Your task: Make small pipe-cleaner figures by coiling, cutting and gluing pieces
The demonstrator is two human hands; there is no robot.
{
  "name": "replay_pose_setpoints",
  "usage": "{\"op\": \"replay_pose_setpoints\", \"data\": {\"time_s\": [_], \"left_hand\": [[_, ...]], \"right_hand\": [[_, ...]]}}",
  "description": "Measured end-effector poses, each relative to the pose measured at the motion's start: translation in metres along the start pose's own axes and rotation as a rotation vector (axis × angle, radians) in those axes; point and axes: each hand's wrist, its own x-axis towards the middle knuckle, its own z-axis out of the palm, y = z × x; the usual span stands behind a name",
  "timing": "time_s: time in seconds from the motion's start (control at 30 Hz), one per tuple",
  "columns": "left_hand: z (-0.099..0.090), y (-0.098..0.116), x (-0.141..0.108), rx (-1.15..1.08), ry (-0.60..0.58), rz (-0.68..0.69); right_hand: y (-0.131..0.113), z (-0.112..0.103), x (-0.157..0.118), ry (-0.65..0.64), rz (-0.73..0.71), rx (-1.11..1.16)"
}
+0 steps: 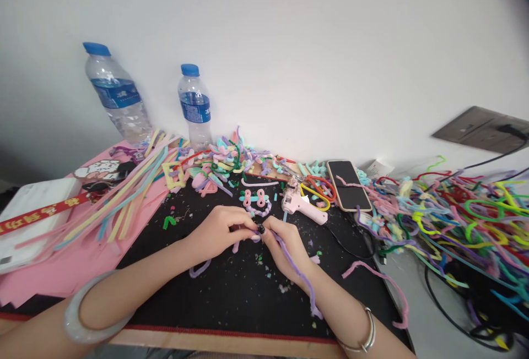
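Note:
My left hand (223,232) and my right hand (287,243) meet over the black mat, fingertips pinched close together. Between them runs a purple pipe cleaner (295,268), whose long tail lies across my right hand and forearm. A short piece of it shows at the left fingertips; its exact shape there is hidden by the fingers. Just beyond my hands lie pink and teal looped pipe cleaner shapes (254,198) and a twisted lilac piece (259,211). Below my left hand rests a bent purple piece (200,270).
A pink glue gun (303,209) and a phone (349,185) lie beyond my right hand. Two water bottles (195,108) stand by the wall. Pipe cleaners are heaped at the back and right (467,210). A pink pipe cleaner (388,282) crosses the mat's right edge.

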Motion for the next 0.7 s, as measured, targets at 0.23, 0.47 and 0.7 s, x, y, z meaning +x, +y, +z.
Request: {"op": "replay_pose_setpoints", "data": {"time_s": [0.23, 0.47, 0.7], "left_hand": [[0.0042, -0.0021, -0.0006, -0.181, 0.036, -0.166], [0.0061, 0.0012, 0.0004, -0.210, -0.056, -0.203], [0.0063, 0.0045, -0.0004, -0.094, -0.065, -0.102]], "right_hand": [[0.0008, -0.0018, -0.0006, 0.087, 0.073, -0.041], [-0.0014, 0.0010, -0.0007, 0.057, 0.032, -0.018], [-0.0003, 0.0043, -0.0011, 0.011, 0.016, -0.004]]}}
